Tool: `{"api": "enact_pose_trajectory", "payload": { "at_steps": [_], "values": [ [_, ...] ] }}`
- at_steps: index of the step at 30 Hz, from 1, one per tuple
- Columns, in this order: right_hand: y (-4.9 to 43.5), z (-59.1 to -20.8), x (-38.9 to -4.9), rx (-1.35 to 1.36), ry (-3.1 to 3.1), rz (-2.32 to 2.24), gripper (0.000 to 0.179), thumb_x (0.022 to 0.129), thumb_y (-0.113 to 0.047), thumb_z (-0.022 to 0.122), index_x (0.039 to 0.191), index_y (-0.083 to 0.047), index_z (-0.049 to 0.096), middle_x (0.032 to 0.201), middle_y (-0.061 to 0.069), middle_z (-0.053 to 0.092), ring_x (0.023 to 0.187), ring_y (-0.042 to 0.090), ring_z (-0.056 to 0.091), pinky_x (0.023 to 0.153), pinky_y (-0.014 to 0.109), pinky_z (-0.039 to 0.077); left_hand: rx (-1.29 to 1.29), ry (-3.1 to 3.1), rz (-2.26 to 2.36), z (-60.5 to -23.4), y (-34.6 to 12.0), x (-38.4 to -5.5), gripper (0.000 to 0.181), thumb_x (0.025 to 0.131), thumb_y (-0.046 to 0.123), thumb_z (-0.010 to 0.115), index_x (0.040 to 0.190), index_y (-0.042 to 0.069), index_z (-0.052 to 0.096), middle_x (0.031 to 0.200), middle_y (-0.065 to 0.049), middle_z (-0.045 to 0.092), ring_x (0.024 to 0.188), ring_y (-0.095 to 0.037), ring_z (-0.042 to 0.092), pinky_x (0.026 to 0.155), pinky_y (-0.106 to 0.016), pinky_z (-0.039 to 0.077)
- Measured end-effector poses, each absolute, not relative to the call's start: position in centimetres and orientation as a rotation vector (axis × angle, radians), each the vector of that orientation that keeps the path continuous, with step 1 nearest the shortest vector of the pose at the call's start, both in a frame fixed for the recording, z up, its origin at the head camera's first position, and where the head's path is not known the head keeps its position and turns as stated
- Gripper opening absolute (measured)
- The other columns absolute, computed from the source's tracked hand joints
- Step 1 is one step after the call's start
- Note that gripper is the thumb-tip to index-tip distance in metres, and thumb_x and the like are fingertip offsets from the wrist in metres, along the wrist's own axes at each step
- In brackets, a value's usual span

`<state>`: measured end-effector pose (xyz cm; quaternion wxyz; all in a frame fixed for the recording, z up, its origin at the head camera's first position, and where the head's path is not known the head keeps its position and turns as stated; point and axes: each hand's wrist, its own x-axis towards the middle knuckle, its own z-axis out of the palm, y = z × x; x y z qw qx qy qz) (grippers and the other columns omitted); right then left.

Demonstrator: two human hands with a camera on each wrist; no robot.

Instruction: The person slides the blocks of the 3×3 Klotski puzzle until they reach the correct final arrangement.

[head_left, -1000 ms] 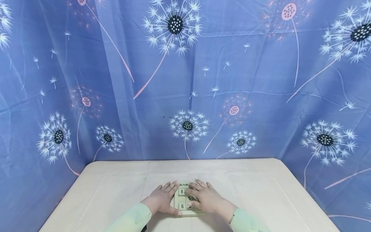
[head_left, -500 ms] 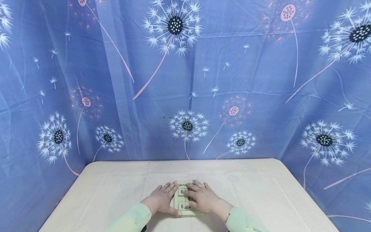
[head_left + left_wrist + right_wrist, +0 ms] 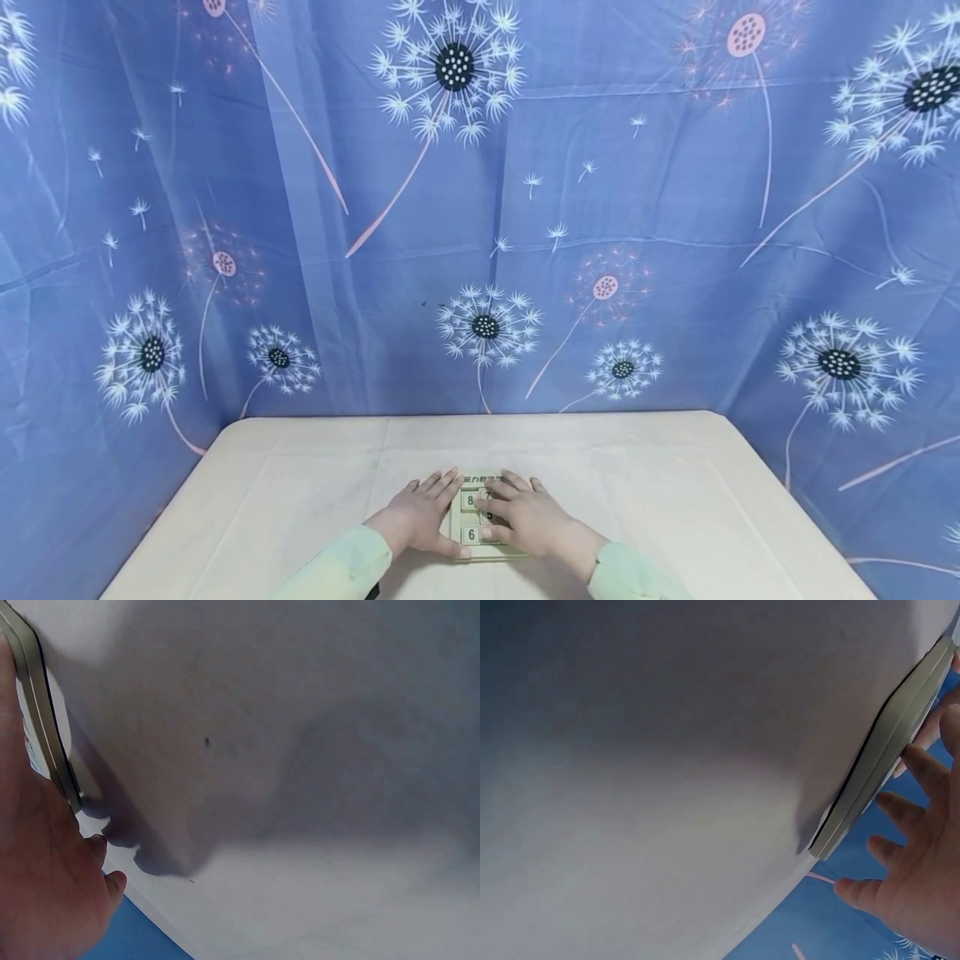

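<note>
A pale green sliding number puzzle (image 3: 487,552) lies on the table, its numbered tiles partly under my right hand. Tiles 8 (image 3: 470,500) and 6 (image 3: 471,535) show in its left column, with a gap between them. My left hand (image 3: 422,518) lies along the puzzle's left side, fingers stretched forward and thumb at the near left corner. Over the right part spreads my right hand (image 3: 536,518), its fingertips on or just above the tiles, hiding several of them. From the right wrist, the puzzle's side (image 3: 889,742) shows beside the spread fingers.
A cream-covered table (image 3: 300,467) surrounds the puzzle on all sides. Blue curtains (image 3: 420,350) with dandelion prints hang behind it and at both sides.
The right hand has shifted slightly left, its fingers moving a little over the tiles. Tile 8 sits slightly nearer me than before. My left hand keeps its place.
</note>
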<state>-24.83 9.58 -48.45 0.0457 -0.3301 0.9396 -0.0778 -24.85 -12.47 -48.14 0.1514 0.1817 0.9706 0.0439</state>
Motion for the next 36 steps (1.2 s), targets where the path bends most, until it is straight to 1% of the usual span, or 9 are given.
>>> {"api": "enact_pose_trajectory", "payload": {
  "at_steps": [15,25,36],
  "values": [
    [10.1,-48.8,-24.5,-1.054,2.861,-0.245,0.051,0.098,-0.055,0.058,0.144,-0.031,0.06,0.157,0.005,0.052,0.149,0.039,0.043,0.112,0.072,0.042,0.514,2.771,0.139,-48.1,-12.4,-25.0,0.109,0.079,0.074,0.071,0.162,0.016,0.03,0.172,0.0,0.026,0.159,-0.027,0.029,0.13,-0.051,0.029],
    [10.3,-48.8,-24.0,-1.116,2.876,-0.234,0.051,0.098,-0.055,0.058,0.142,-0.029,0.062,0.155,0.007,0.054,0.147,0.04,0.045,0.11,0.073,0.043,0.525,2.774,0.129,-48.3,-12.5,-24.9,0.109,0.08,0.074,0.07,0.162,0.016,0.029,0.173,0.0,0.025,0.159,-0.027,0.028,0.13,-0.051,0.029],
    [10.3,-48.8,-23.7,-1.074,2.867,-0.242,0.051,0.096,-0.056,0.059,0.142,-0.034,0.062,0.157,0.004,0.053,0.149,0.039,0.043,0.114,0.071,0.041,0.528,2.785,0.114,-48.6,-12.5,-25.1,0.11,0.079,0.075,0.07,0.162,0.016,0.029,0.172,0.0,0.026,0.159,-0.027,0.029,0.13,-0.05,0.029]
  ]
}}
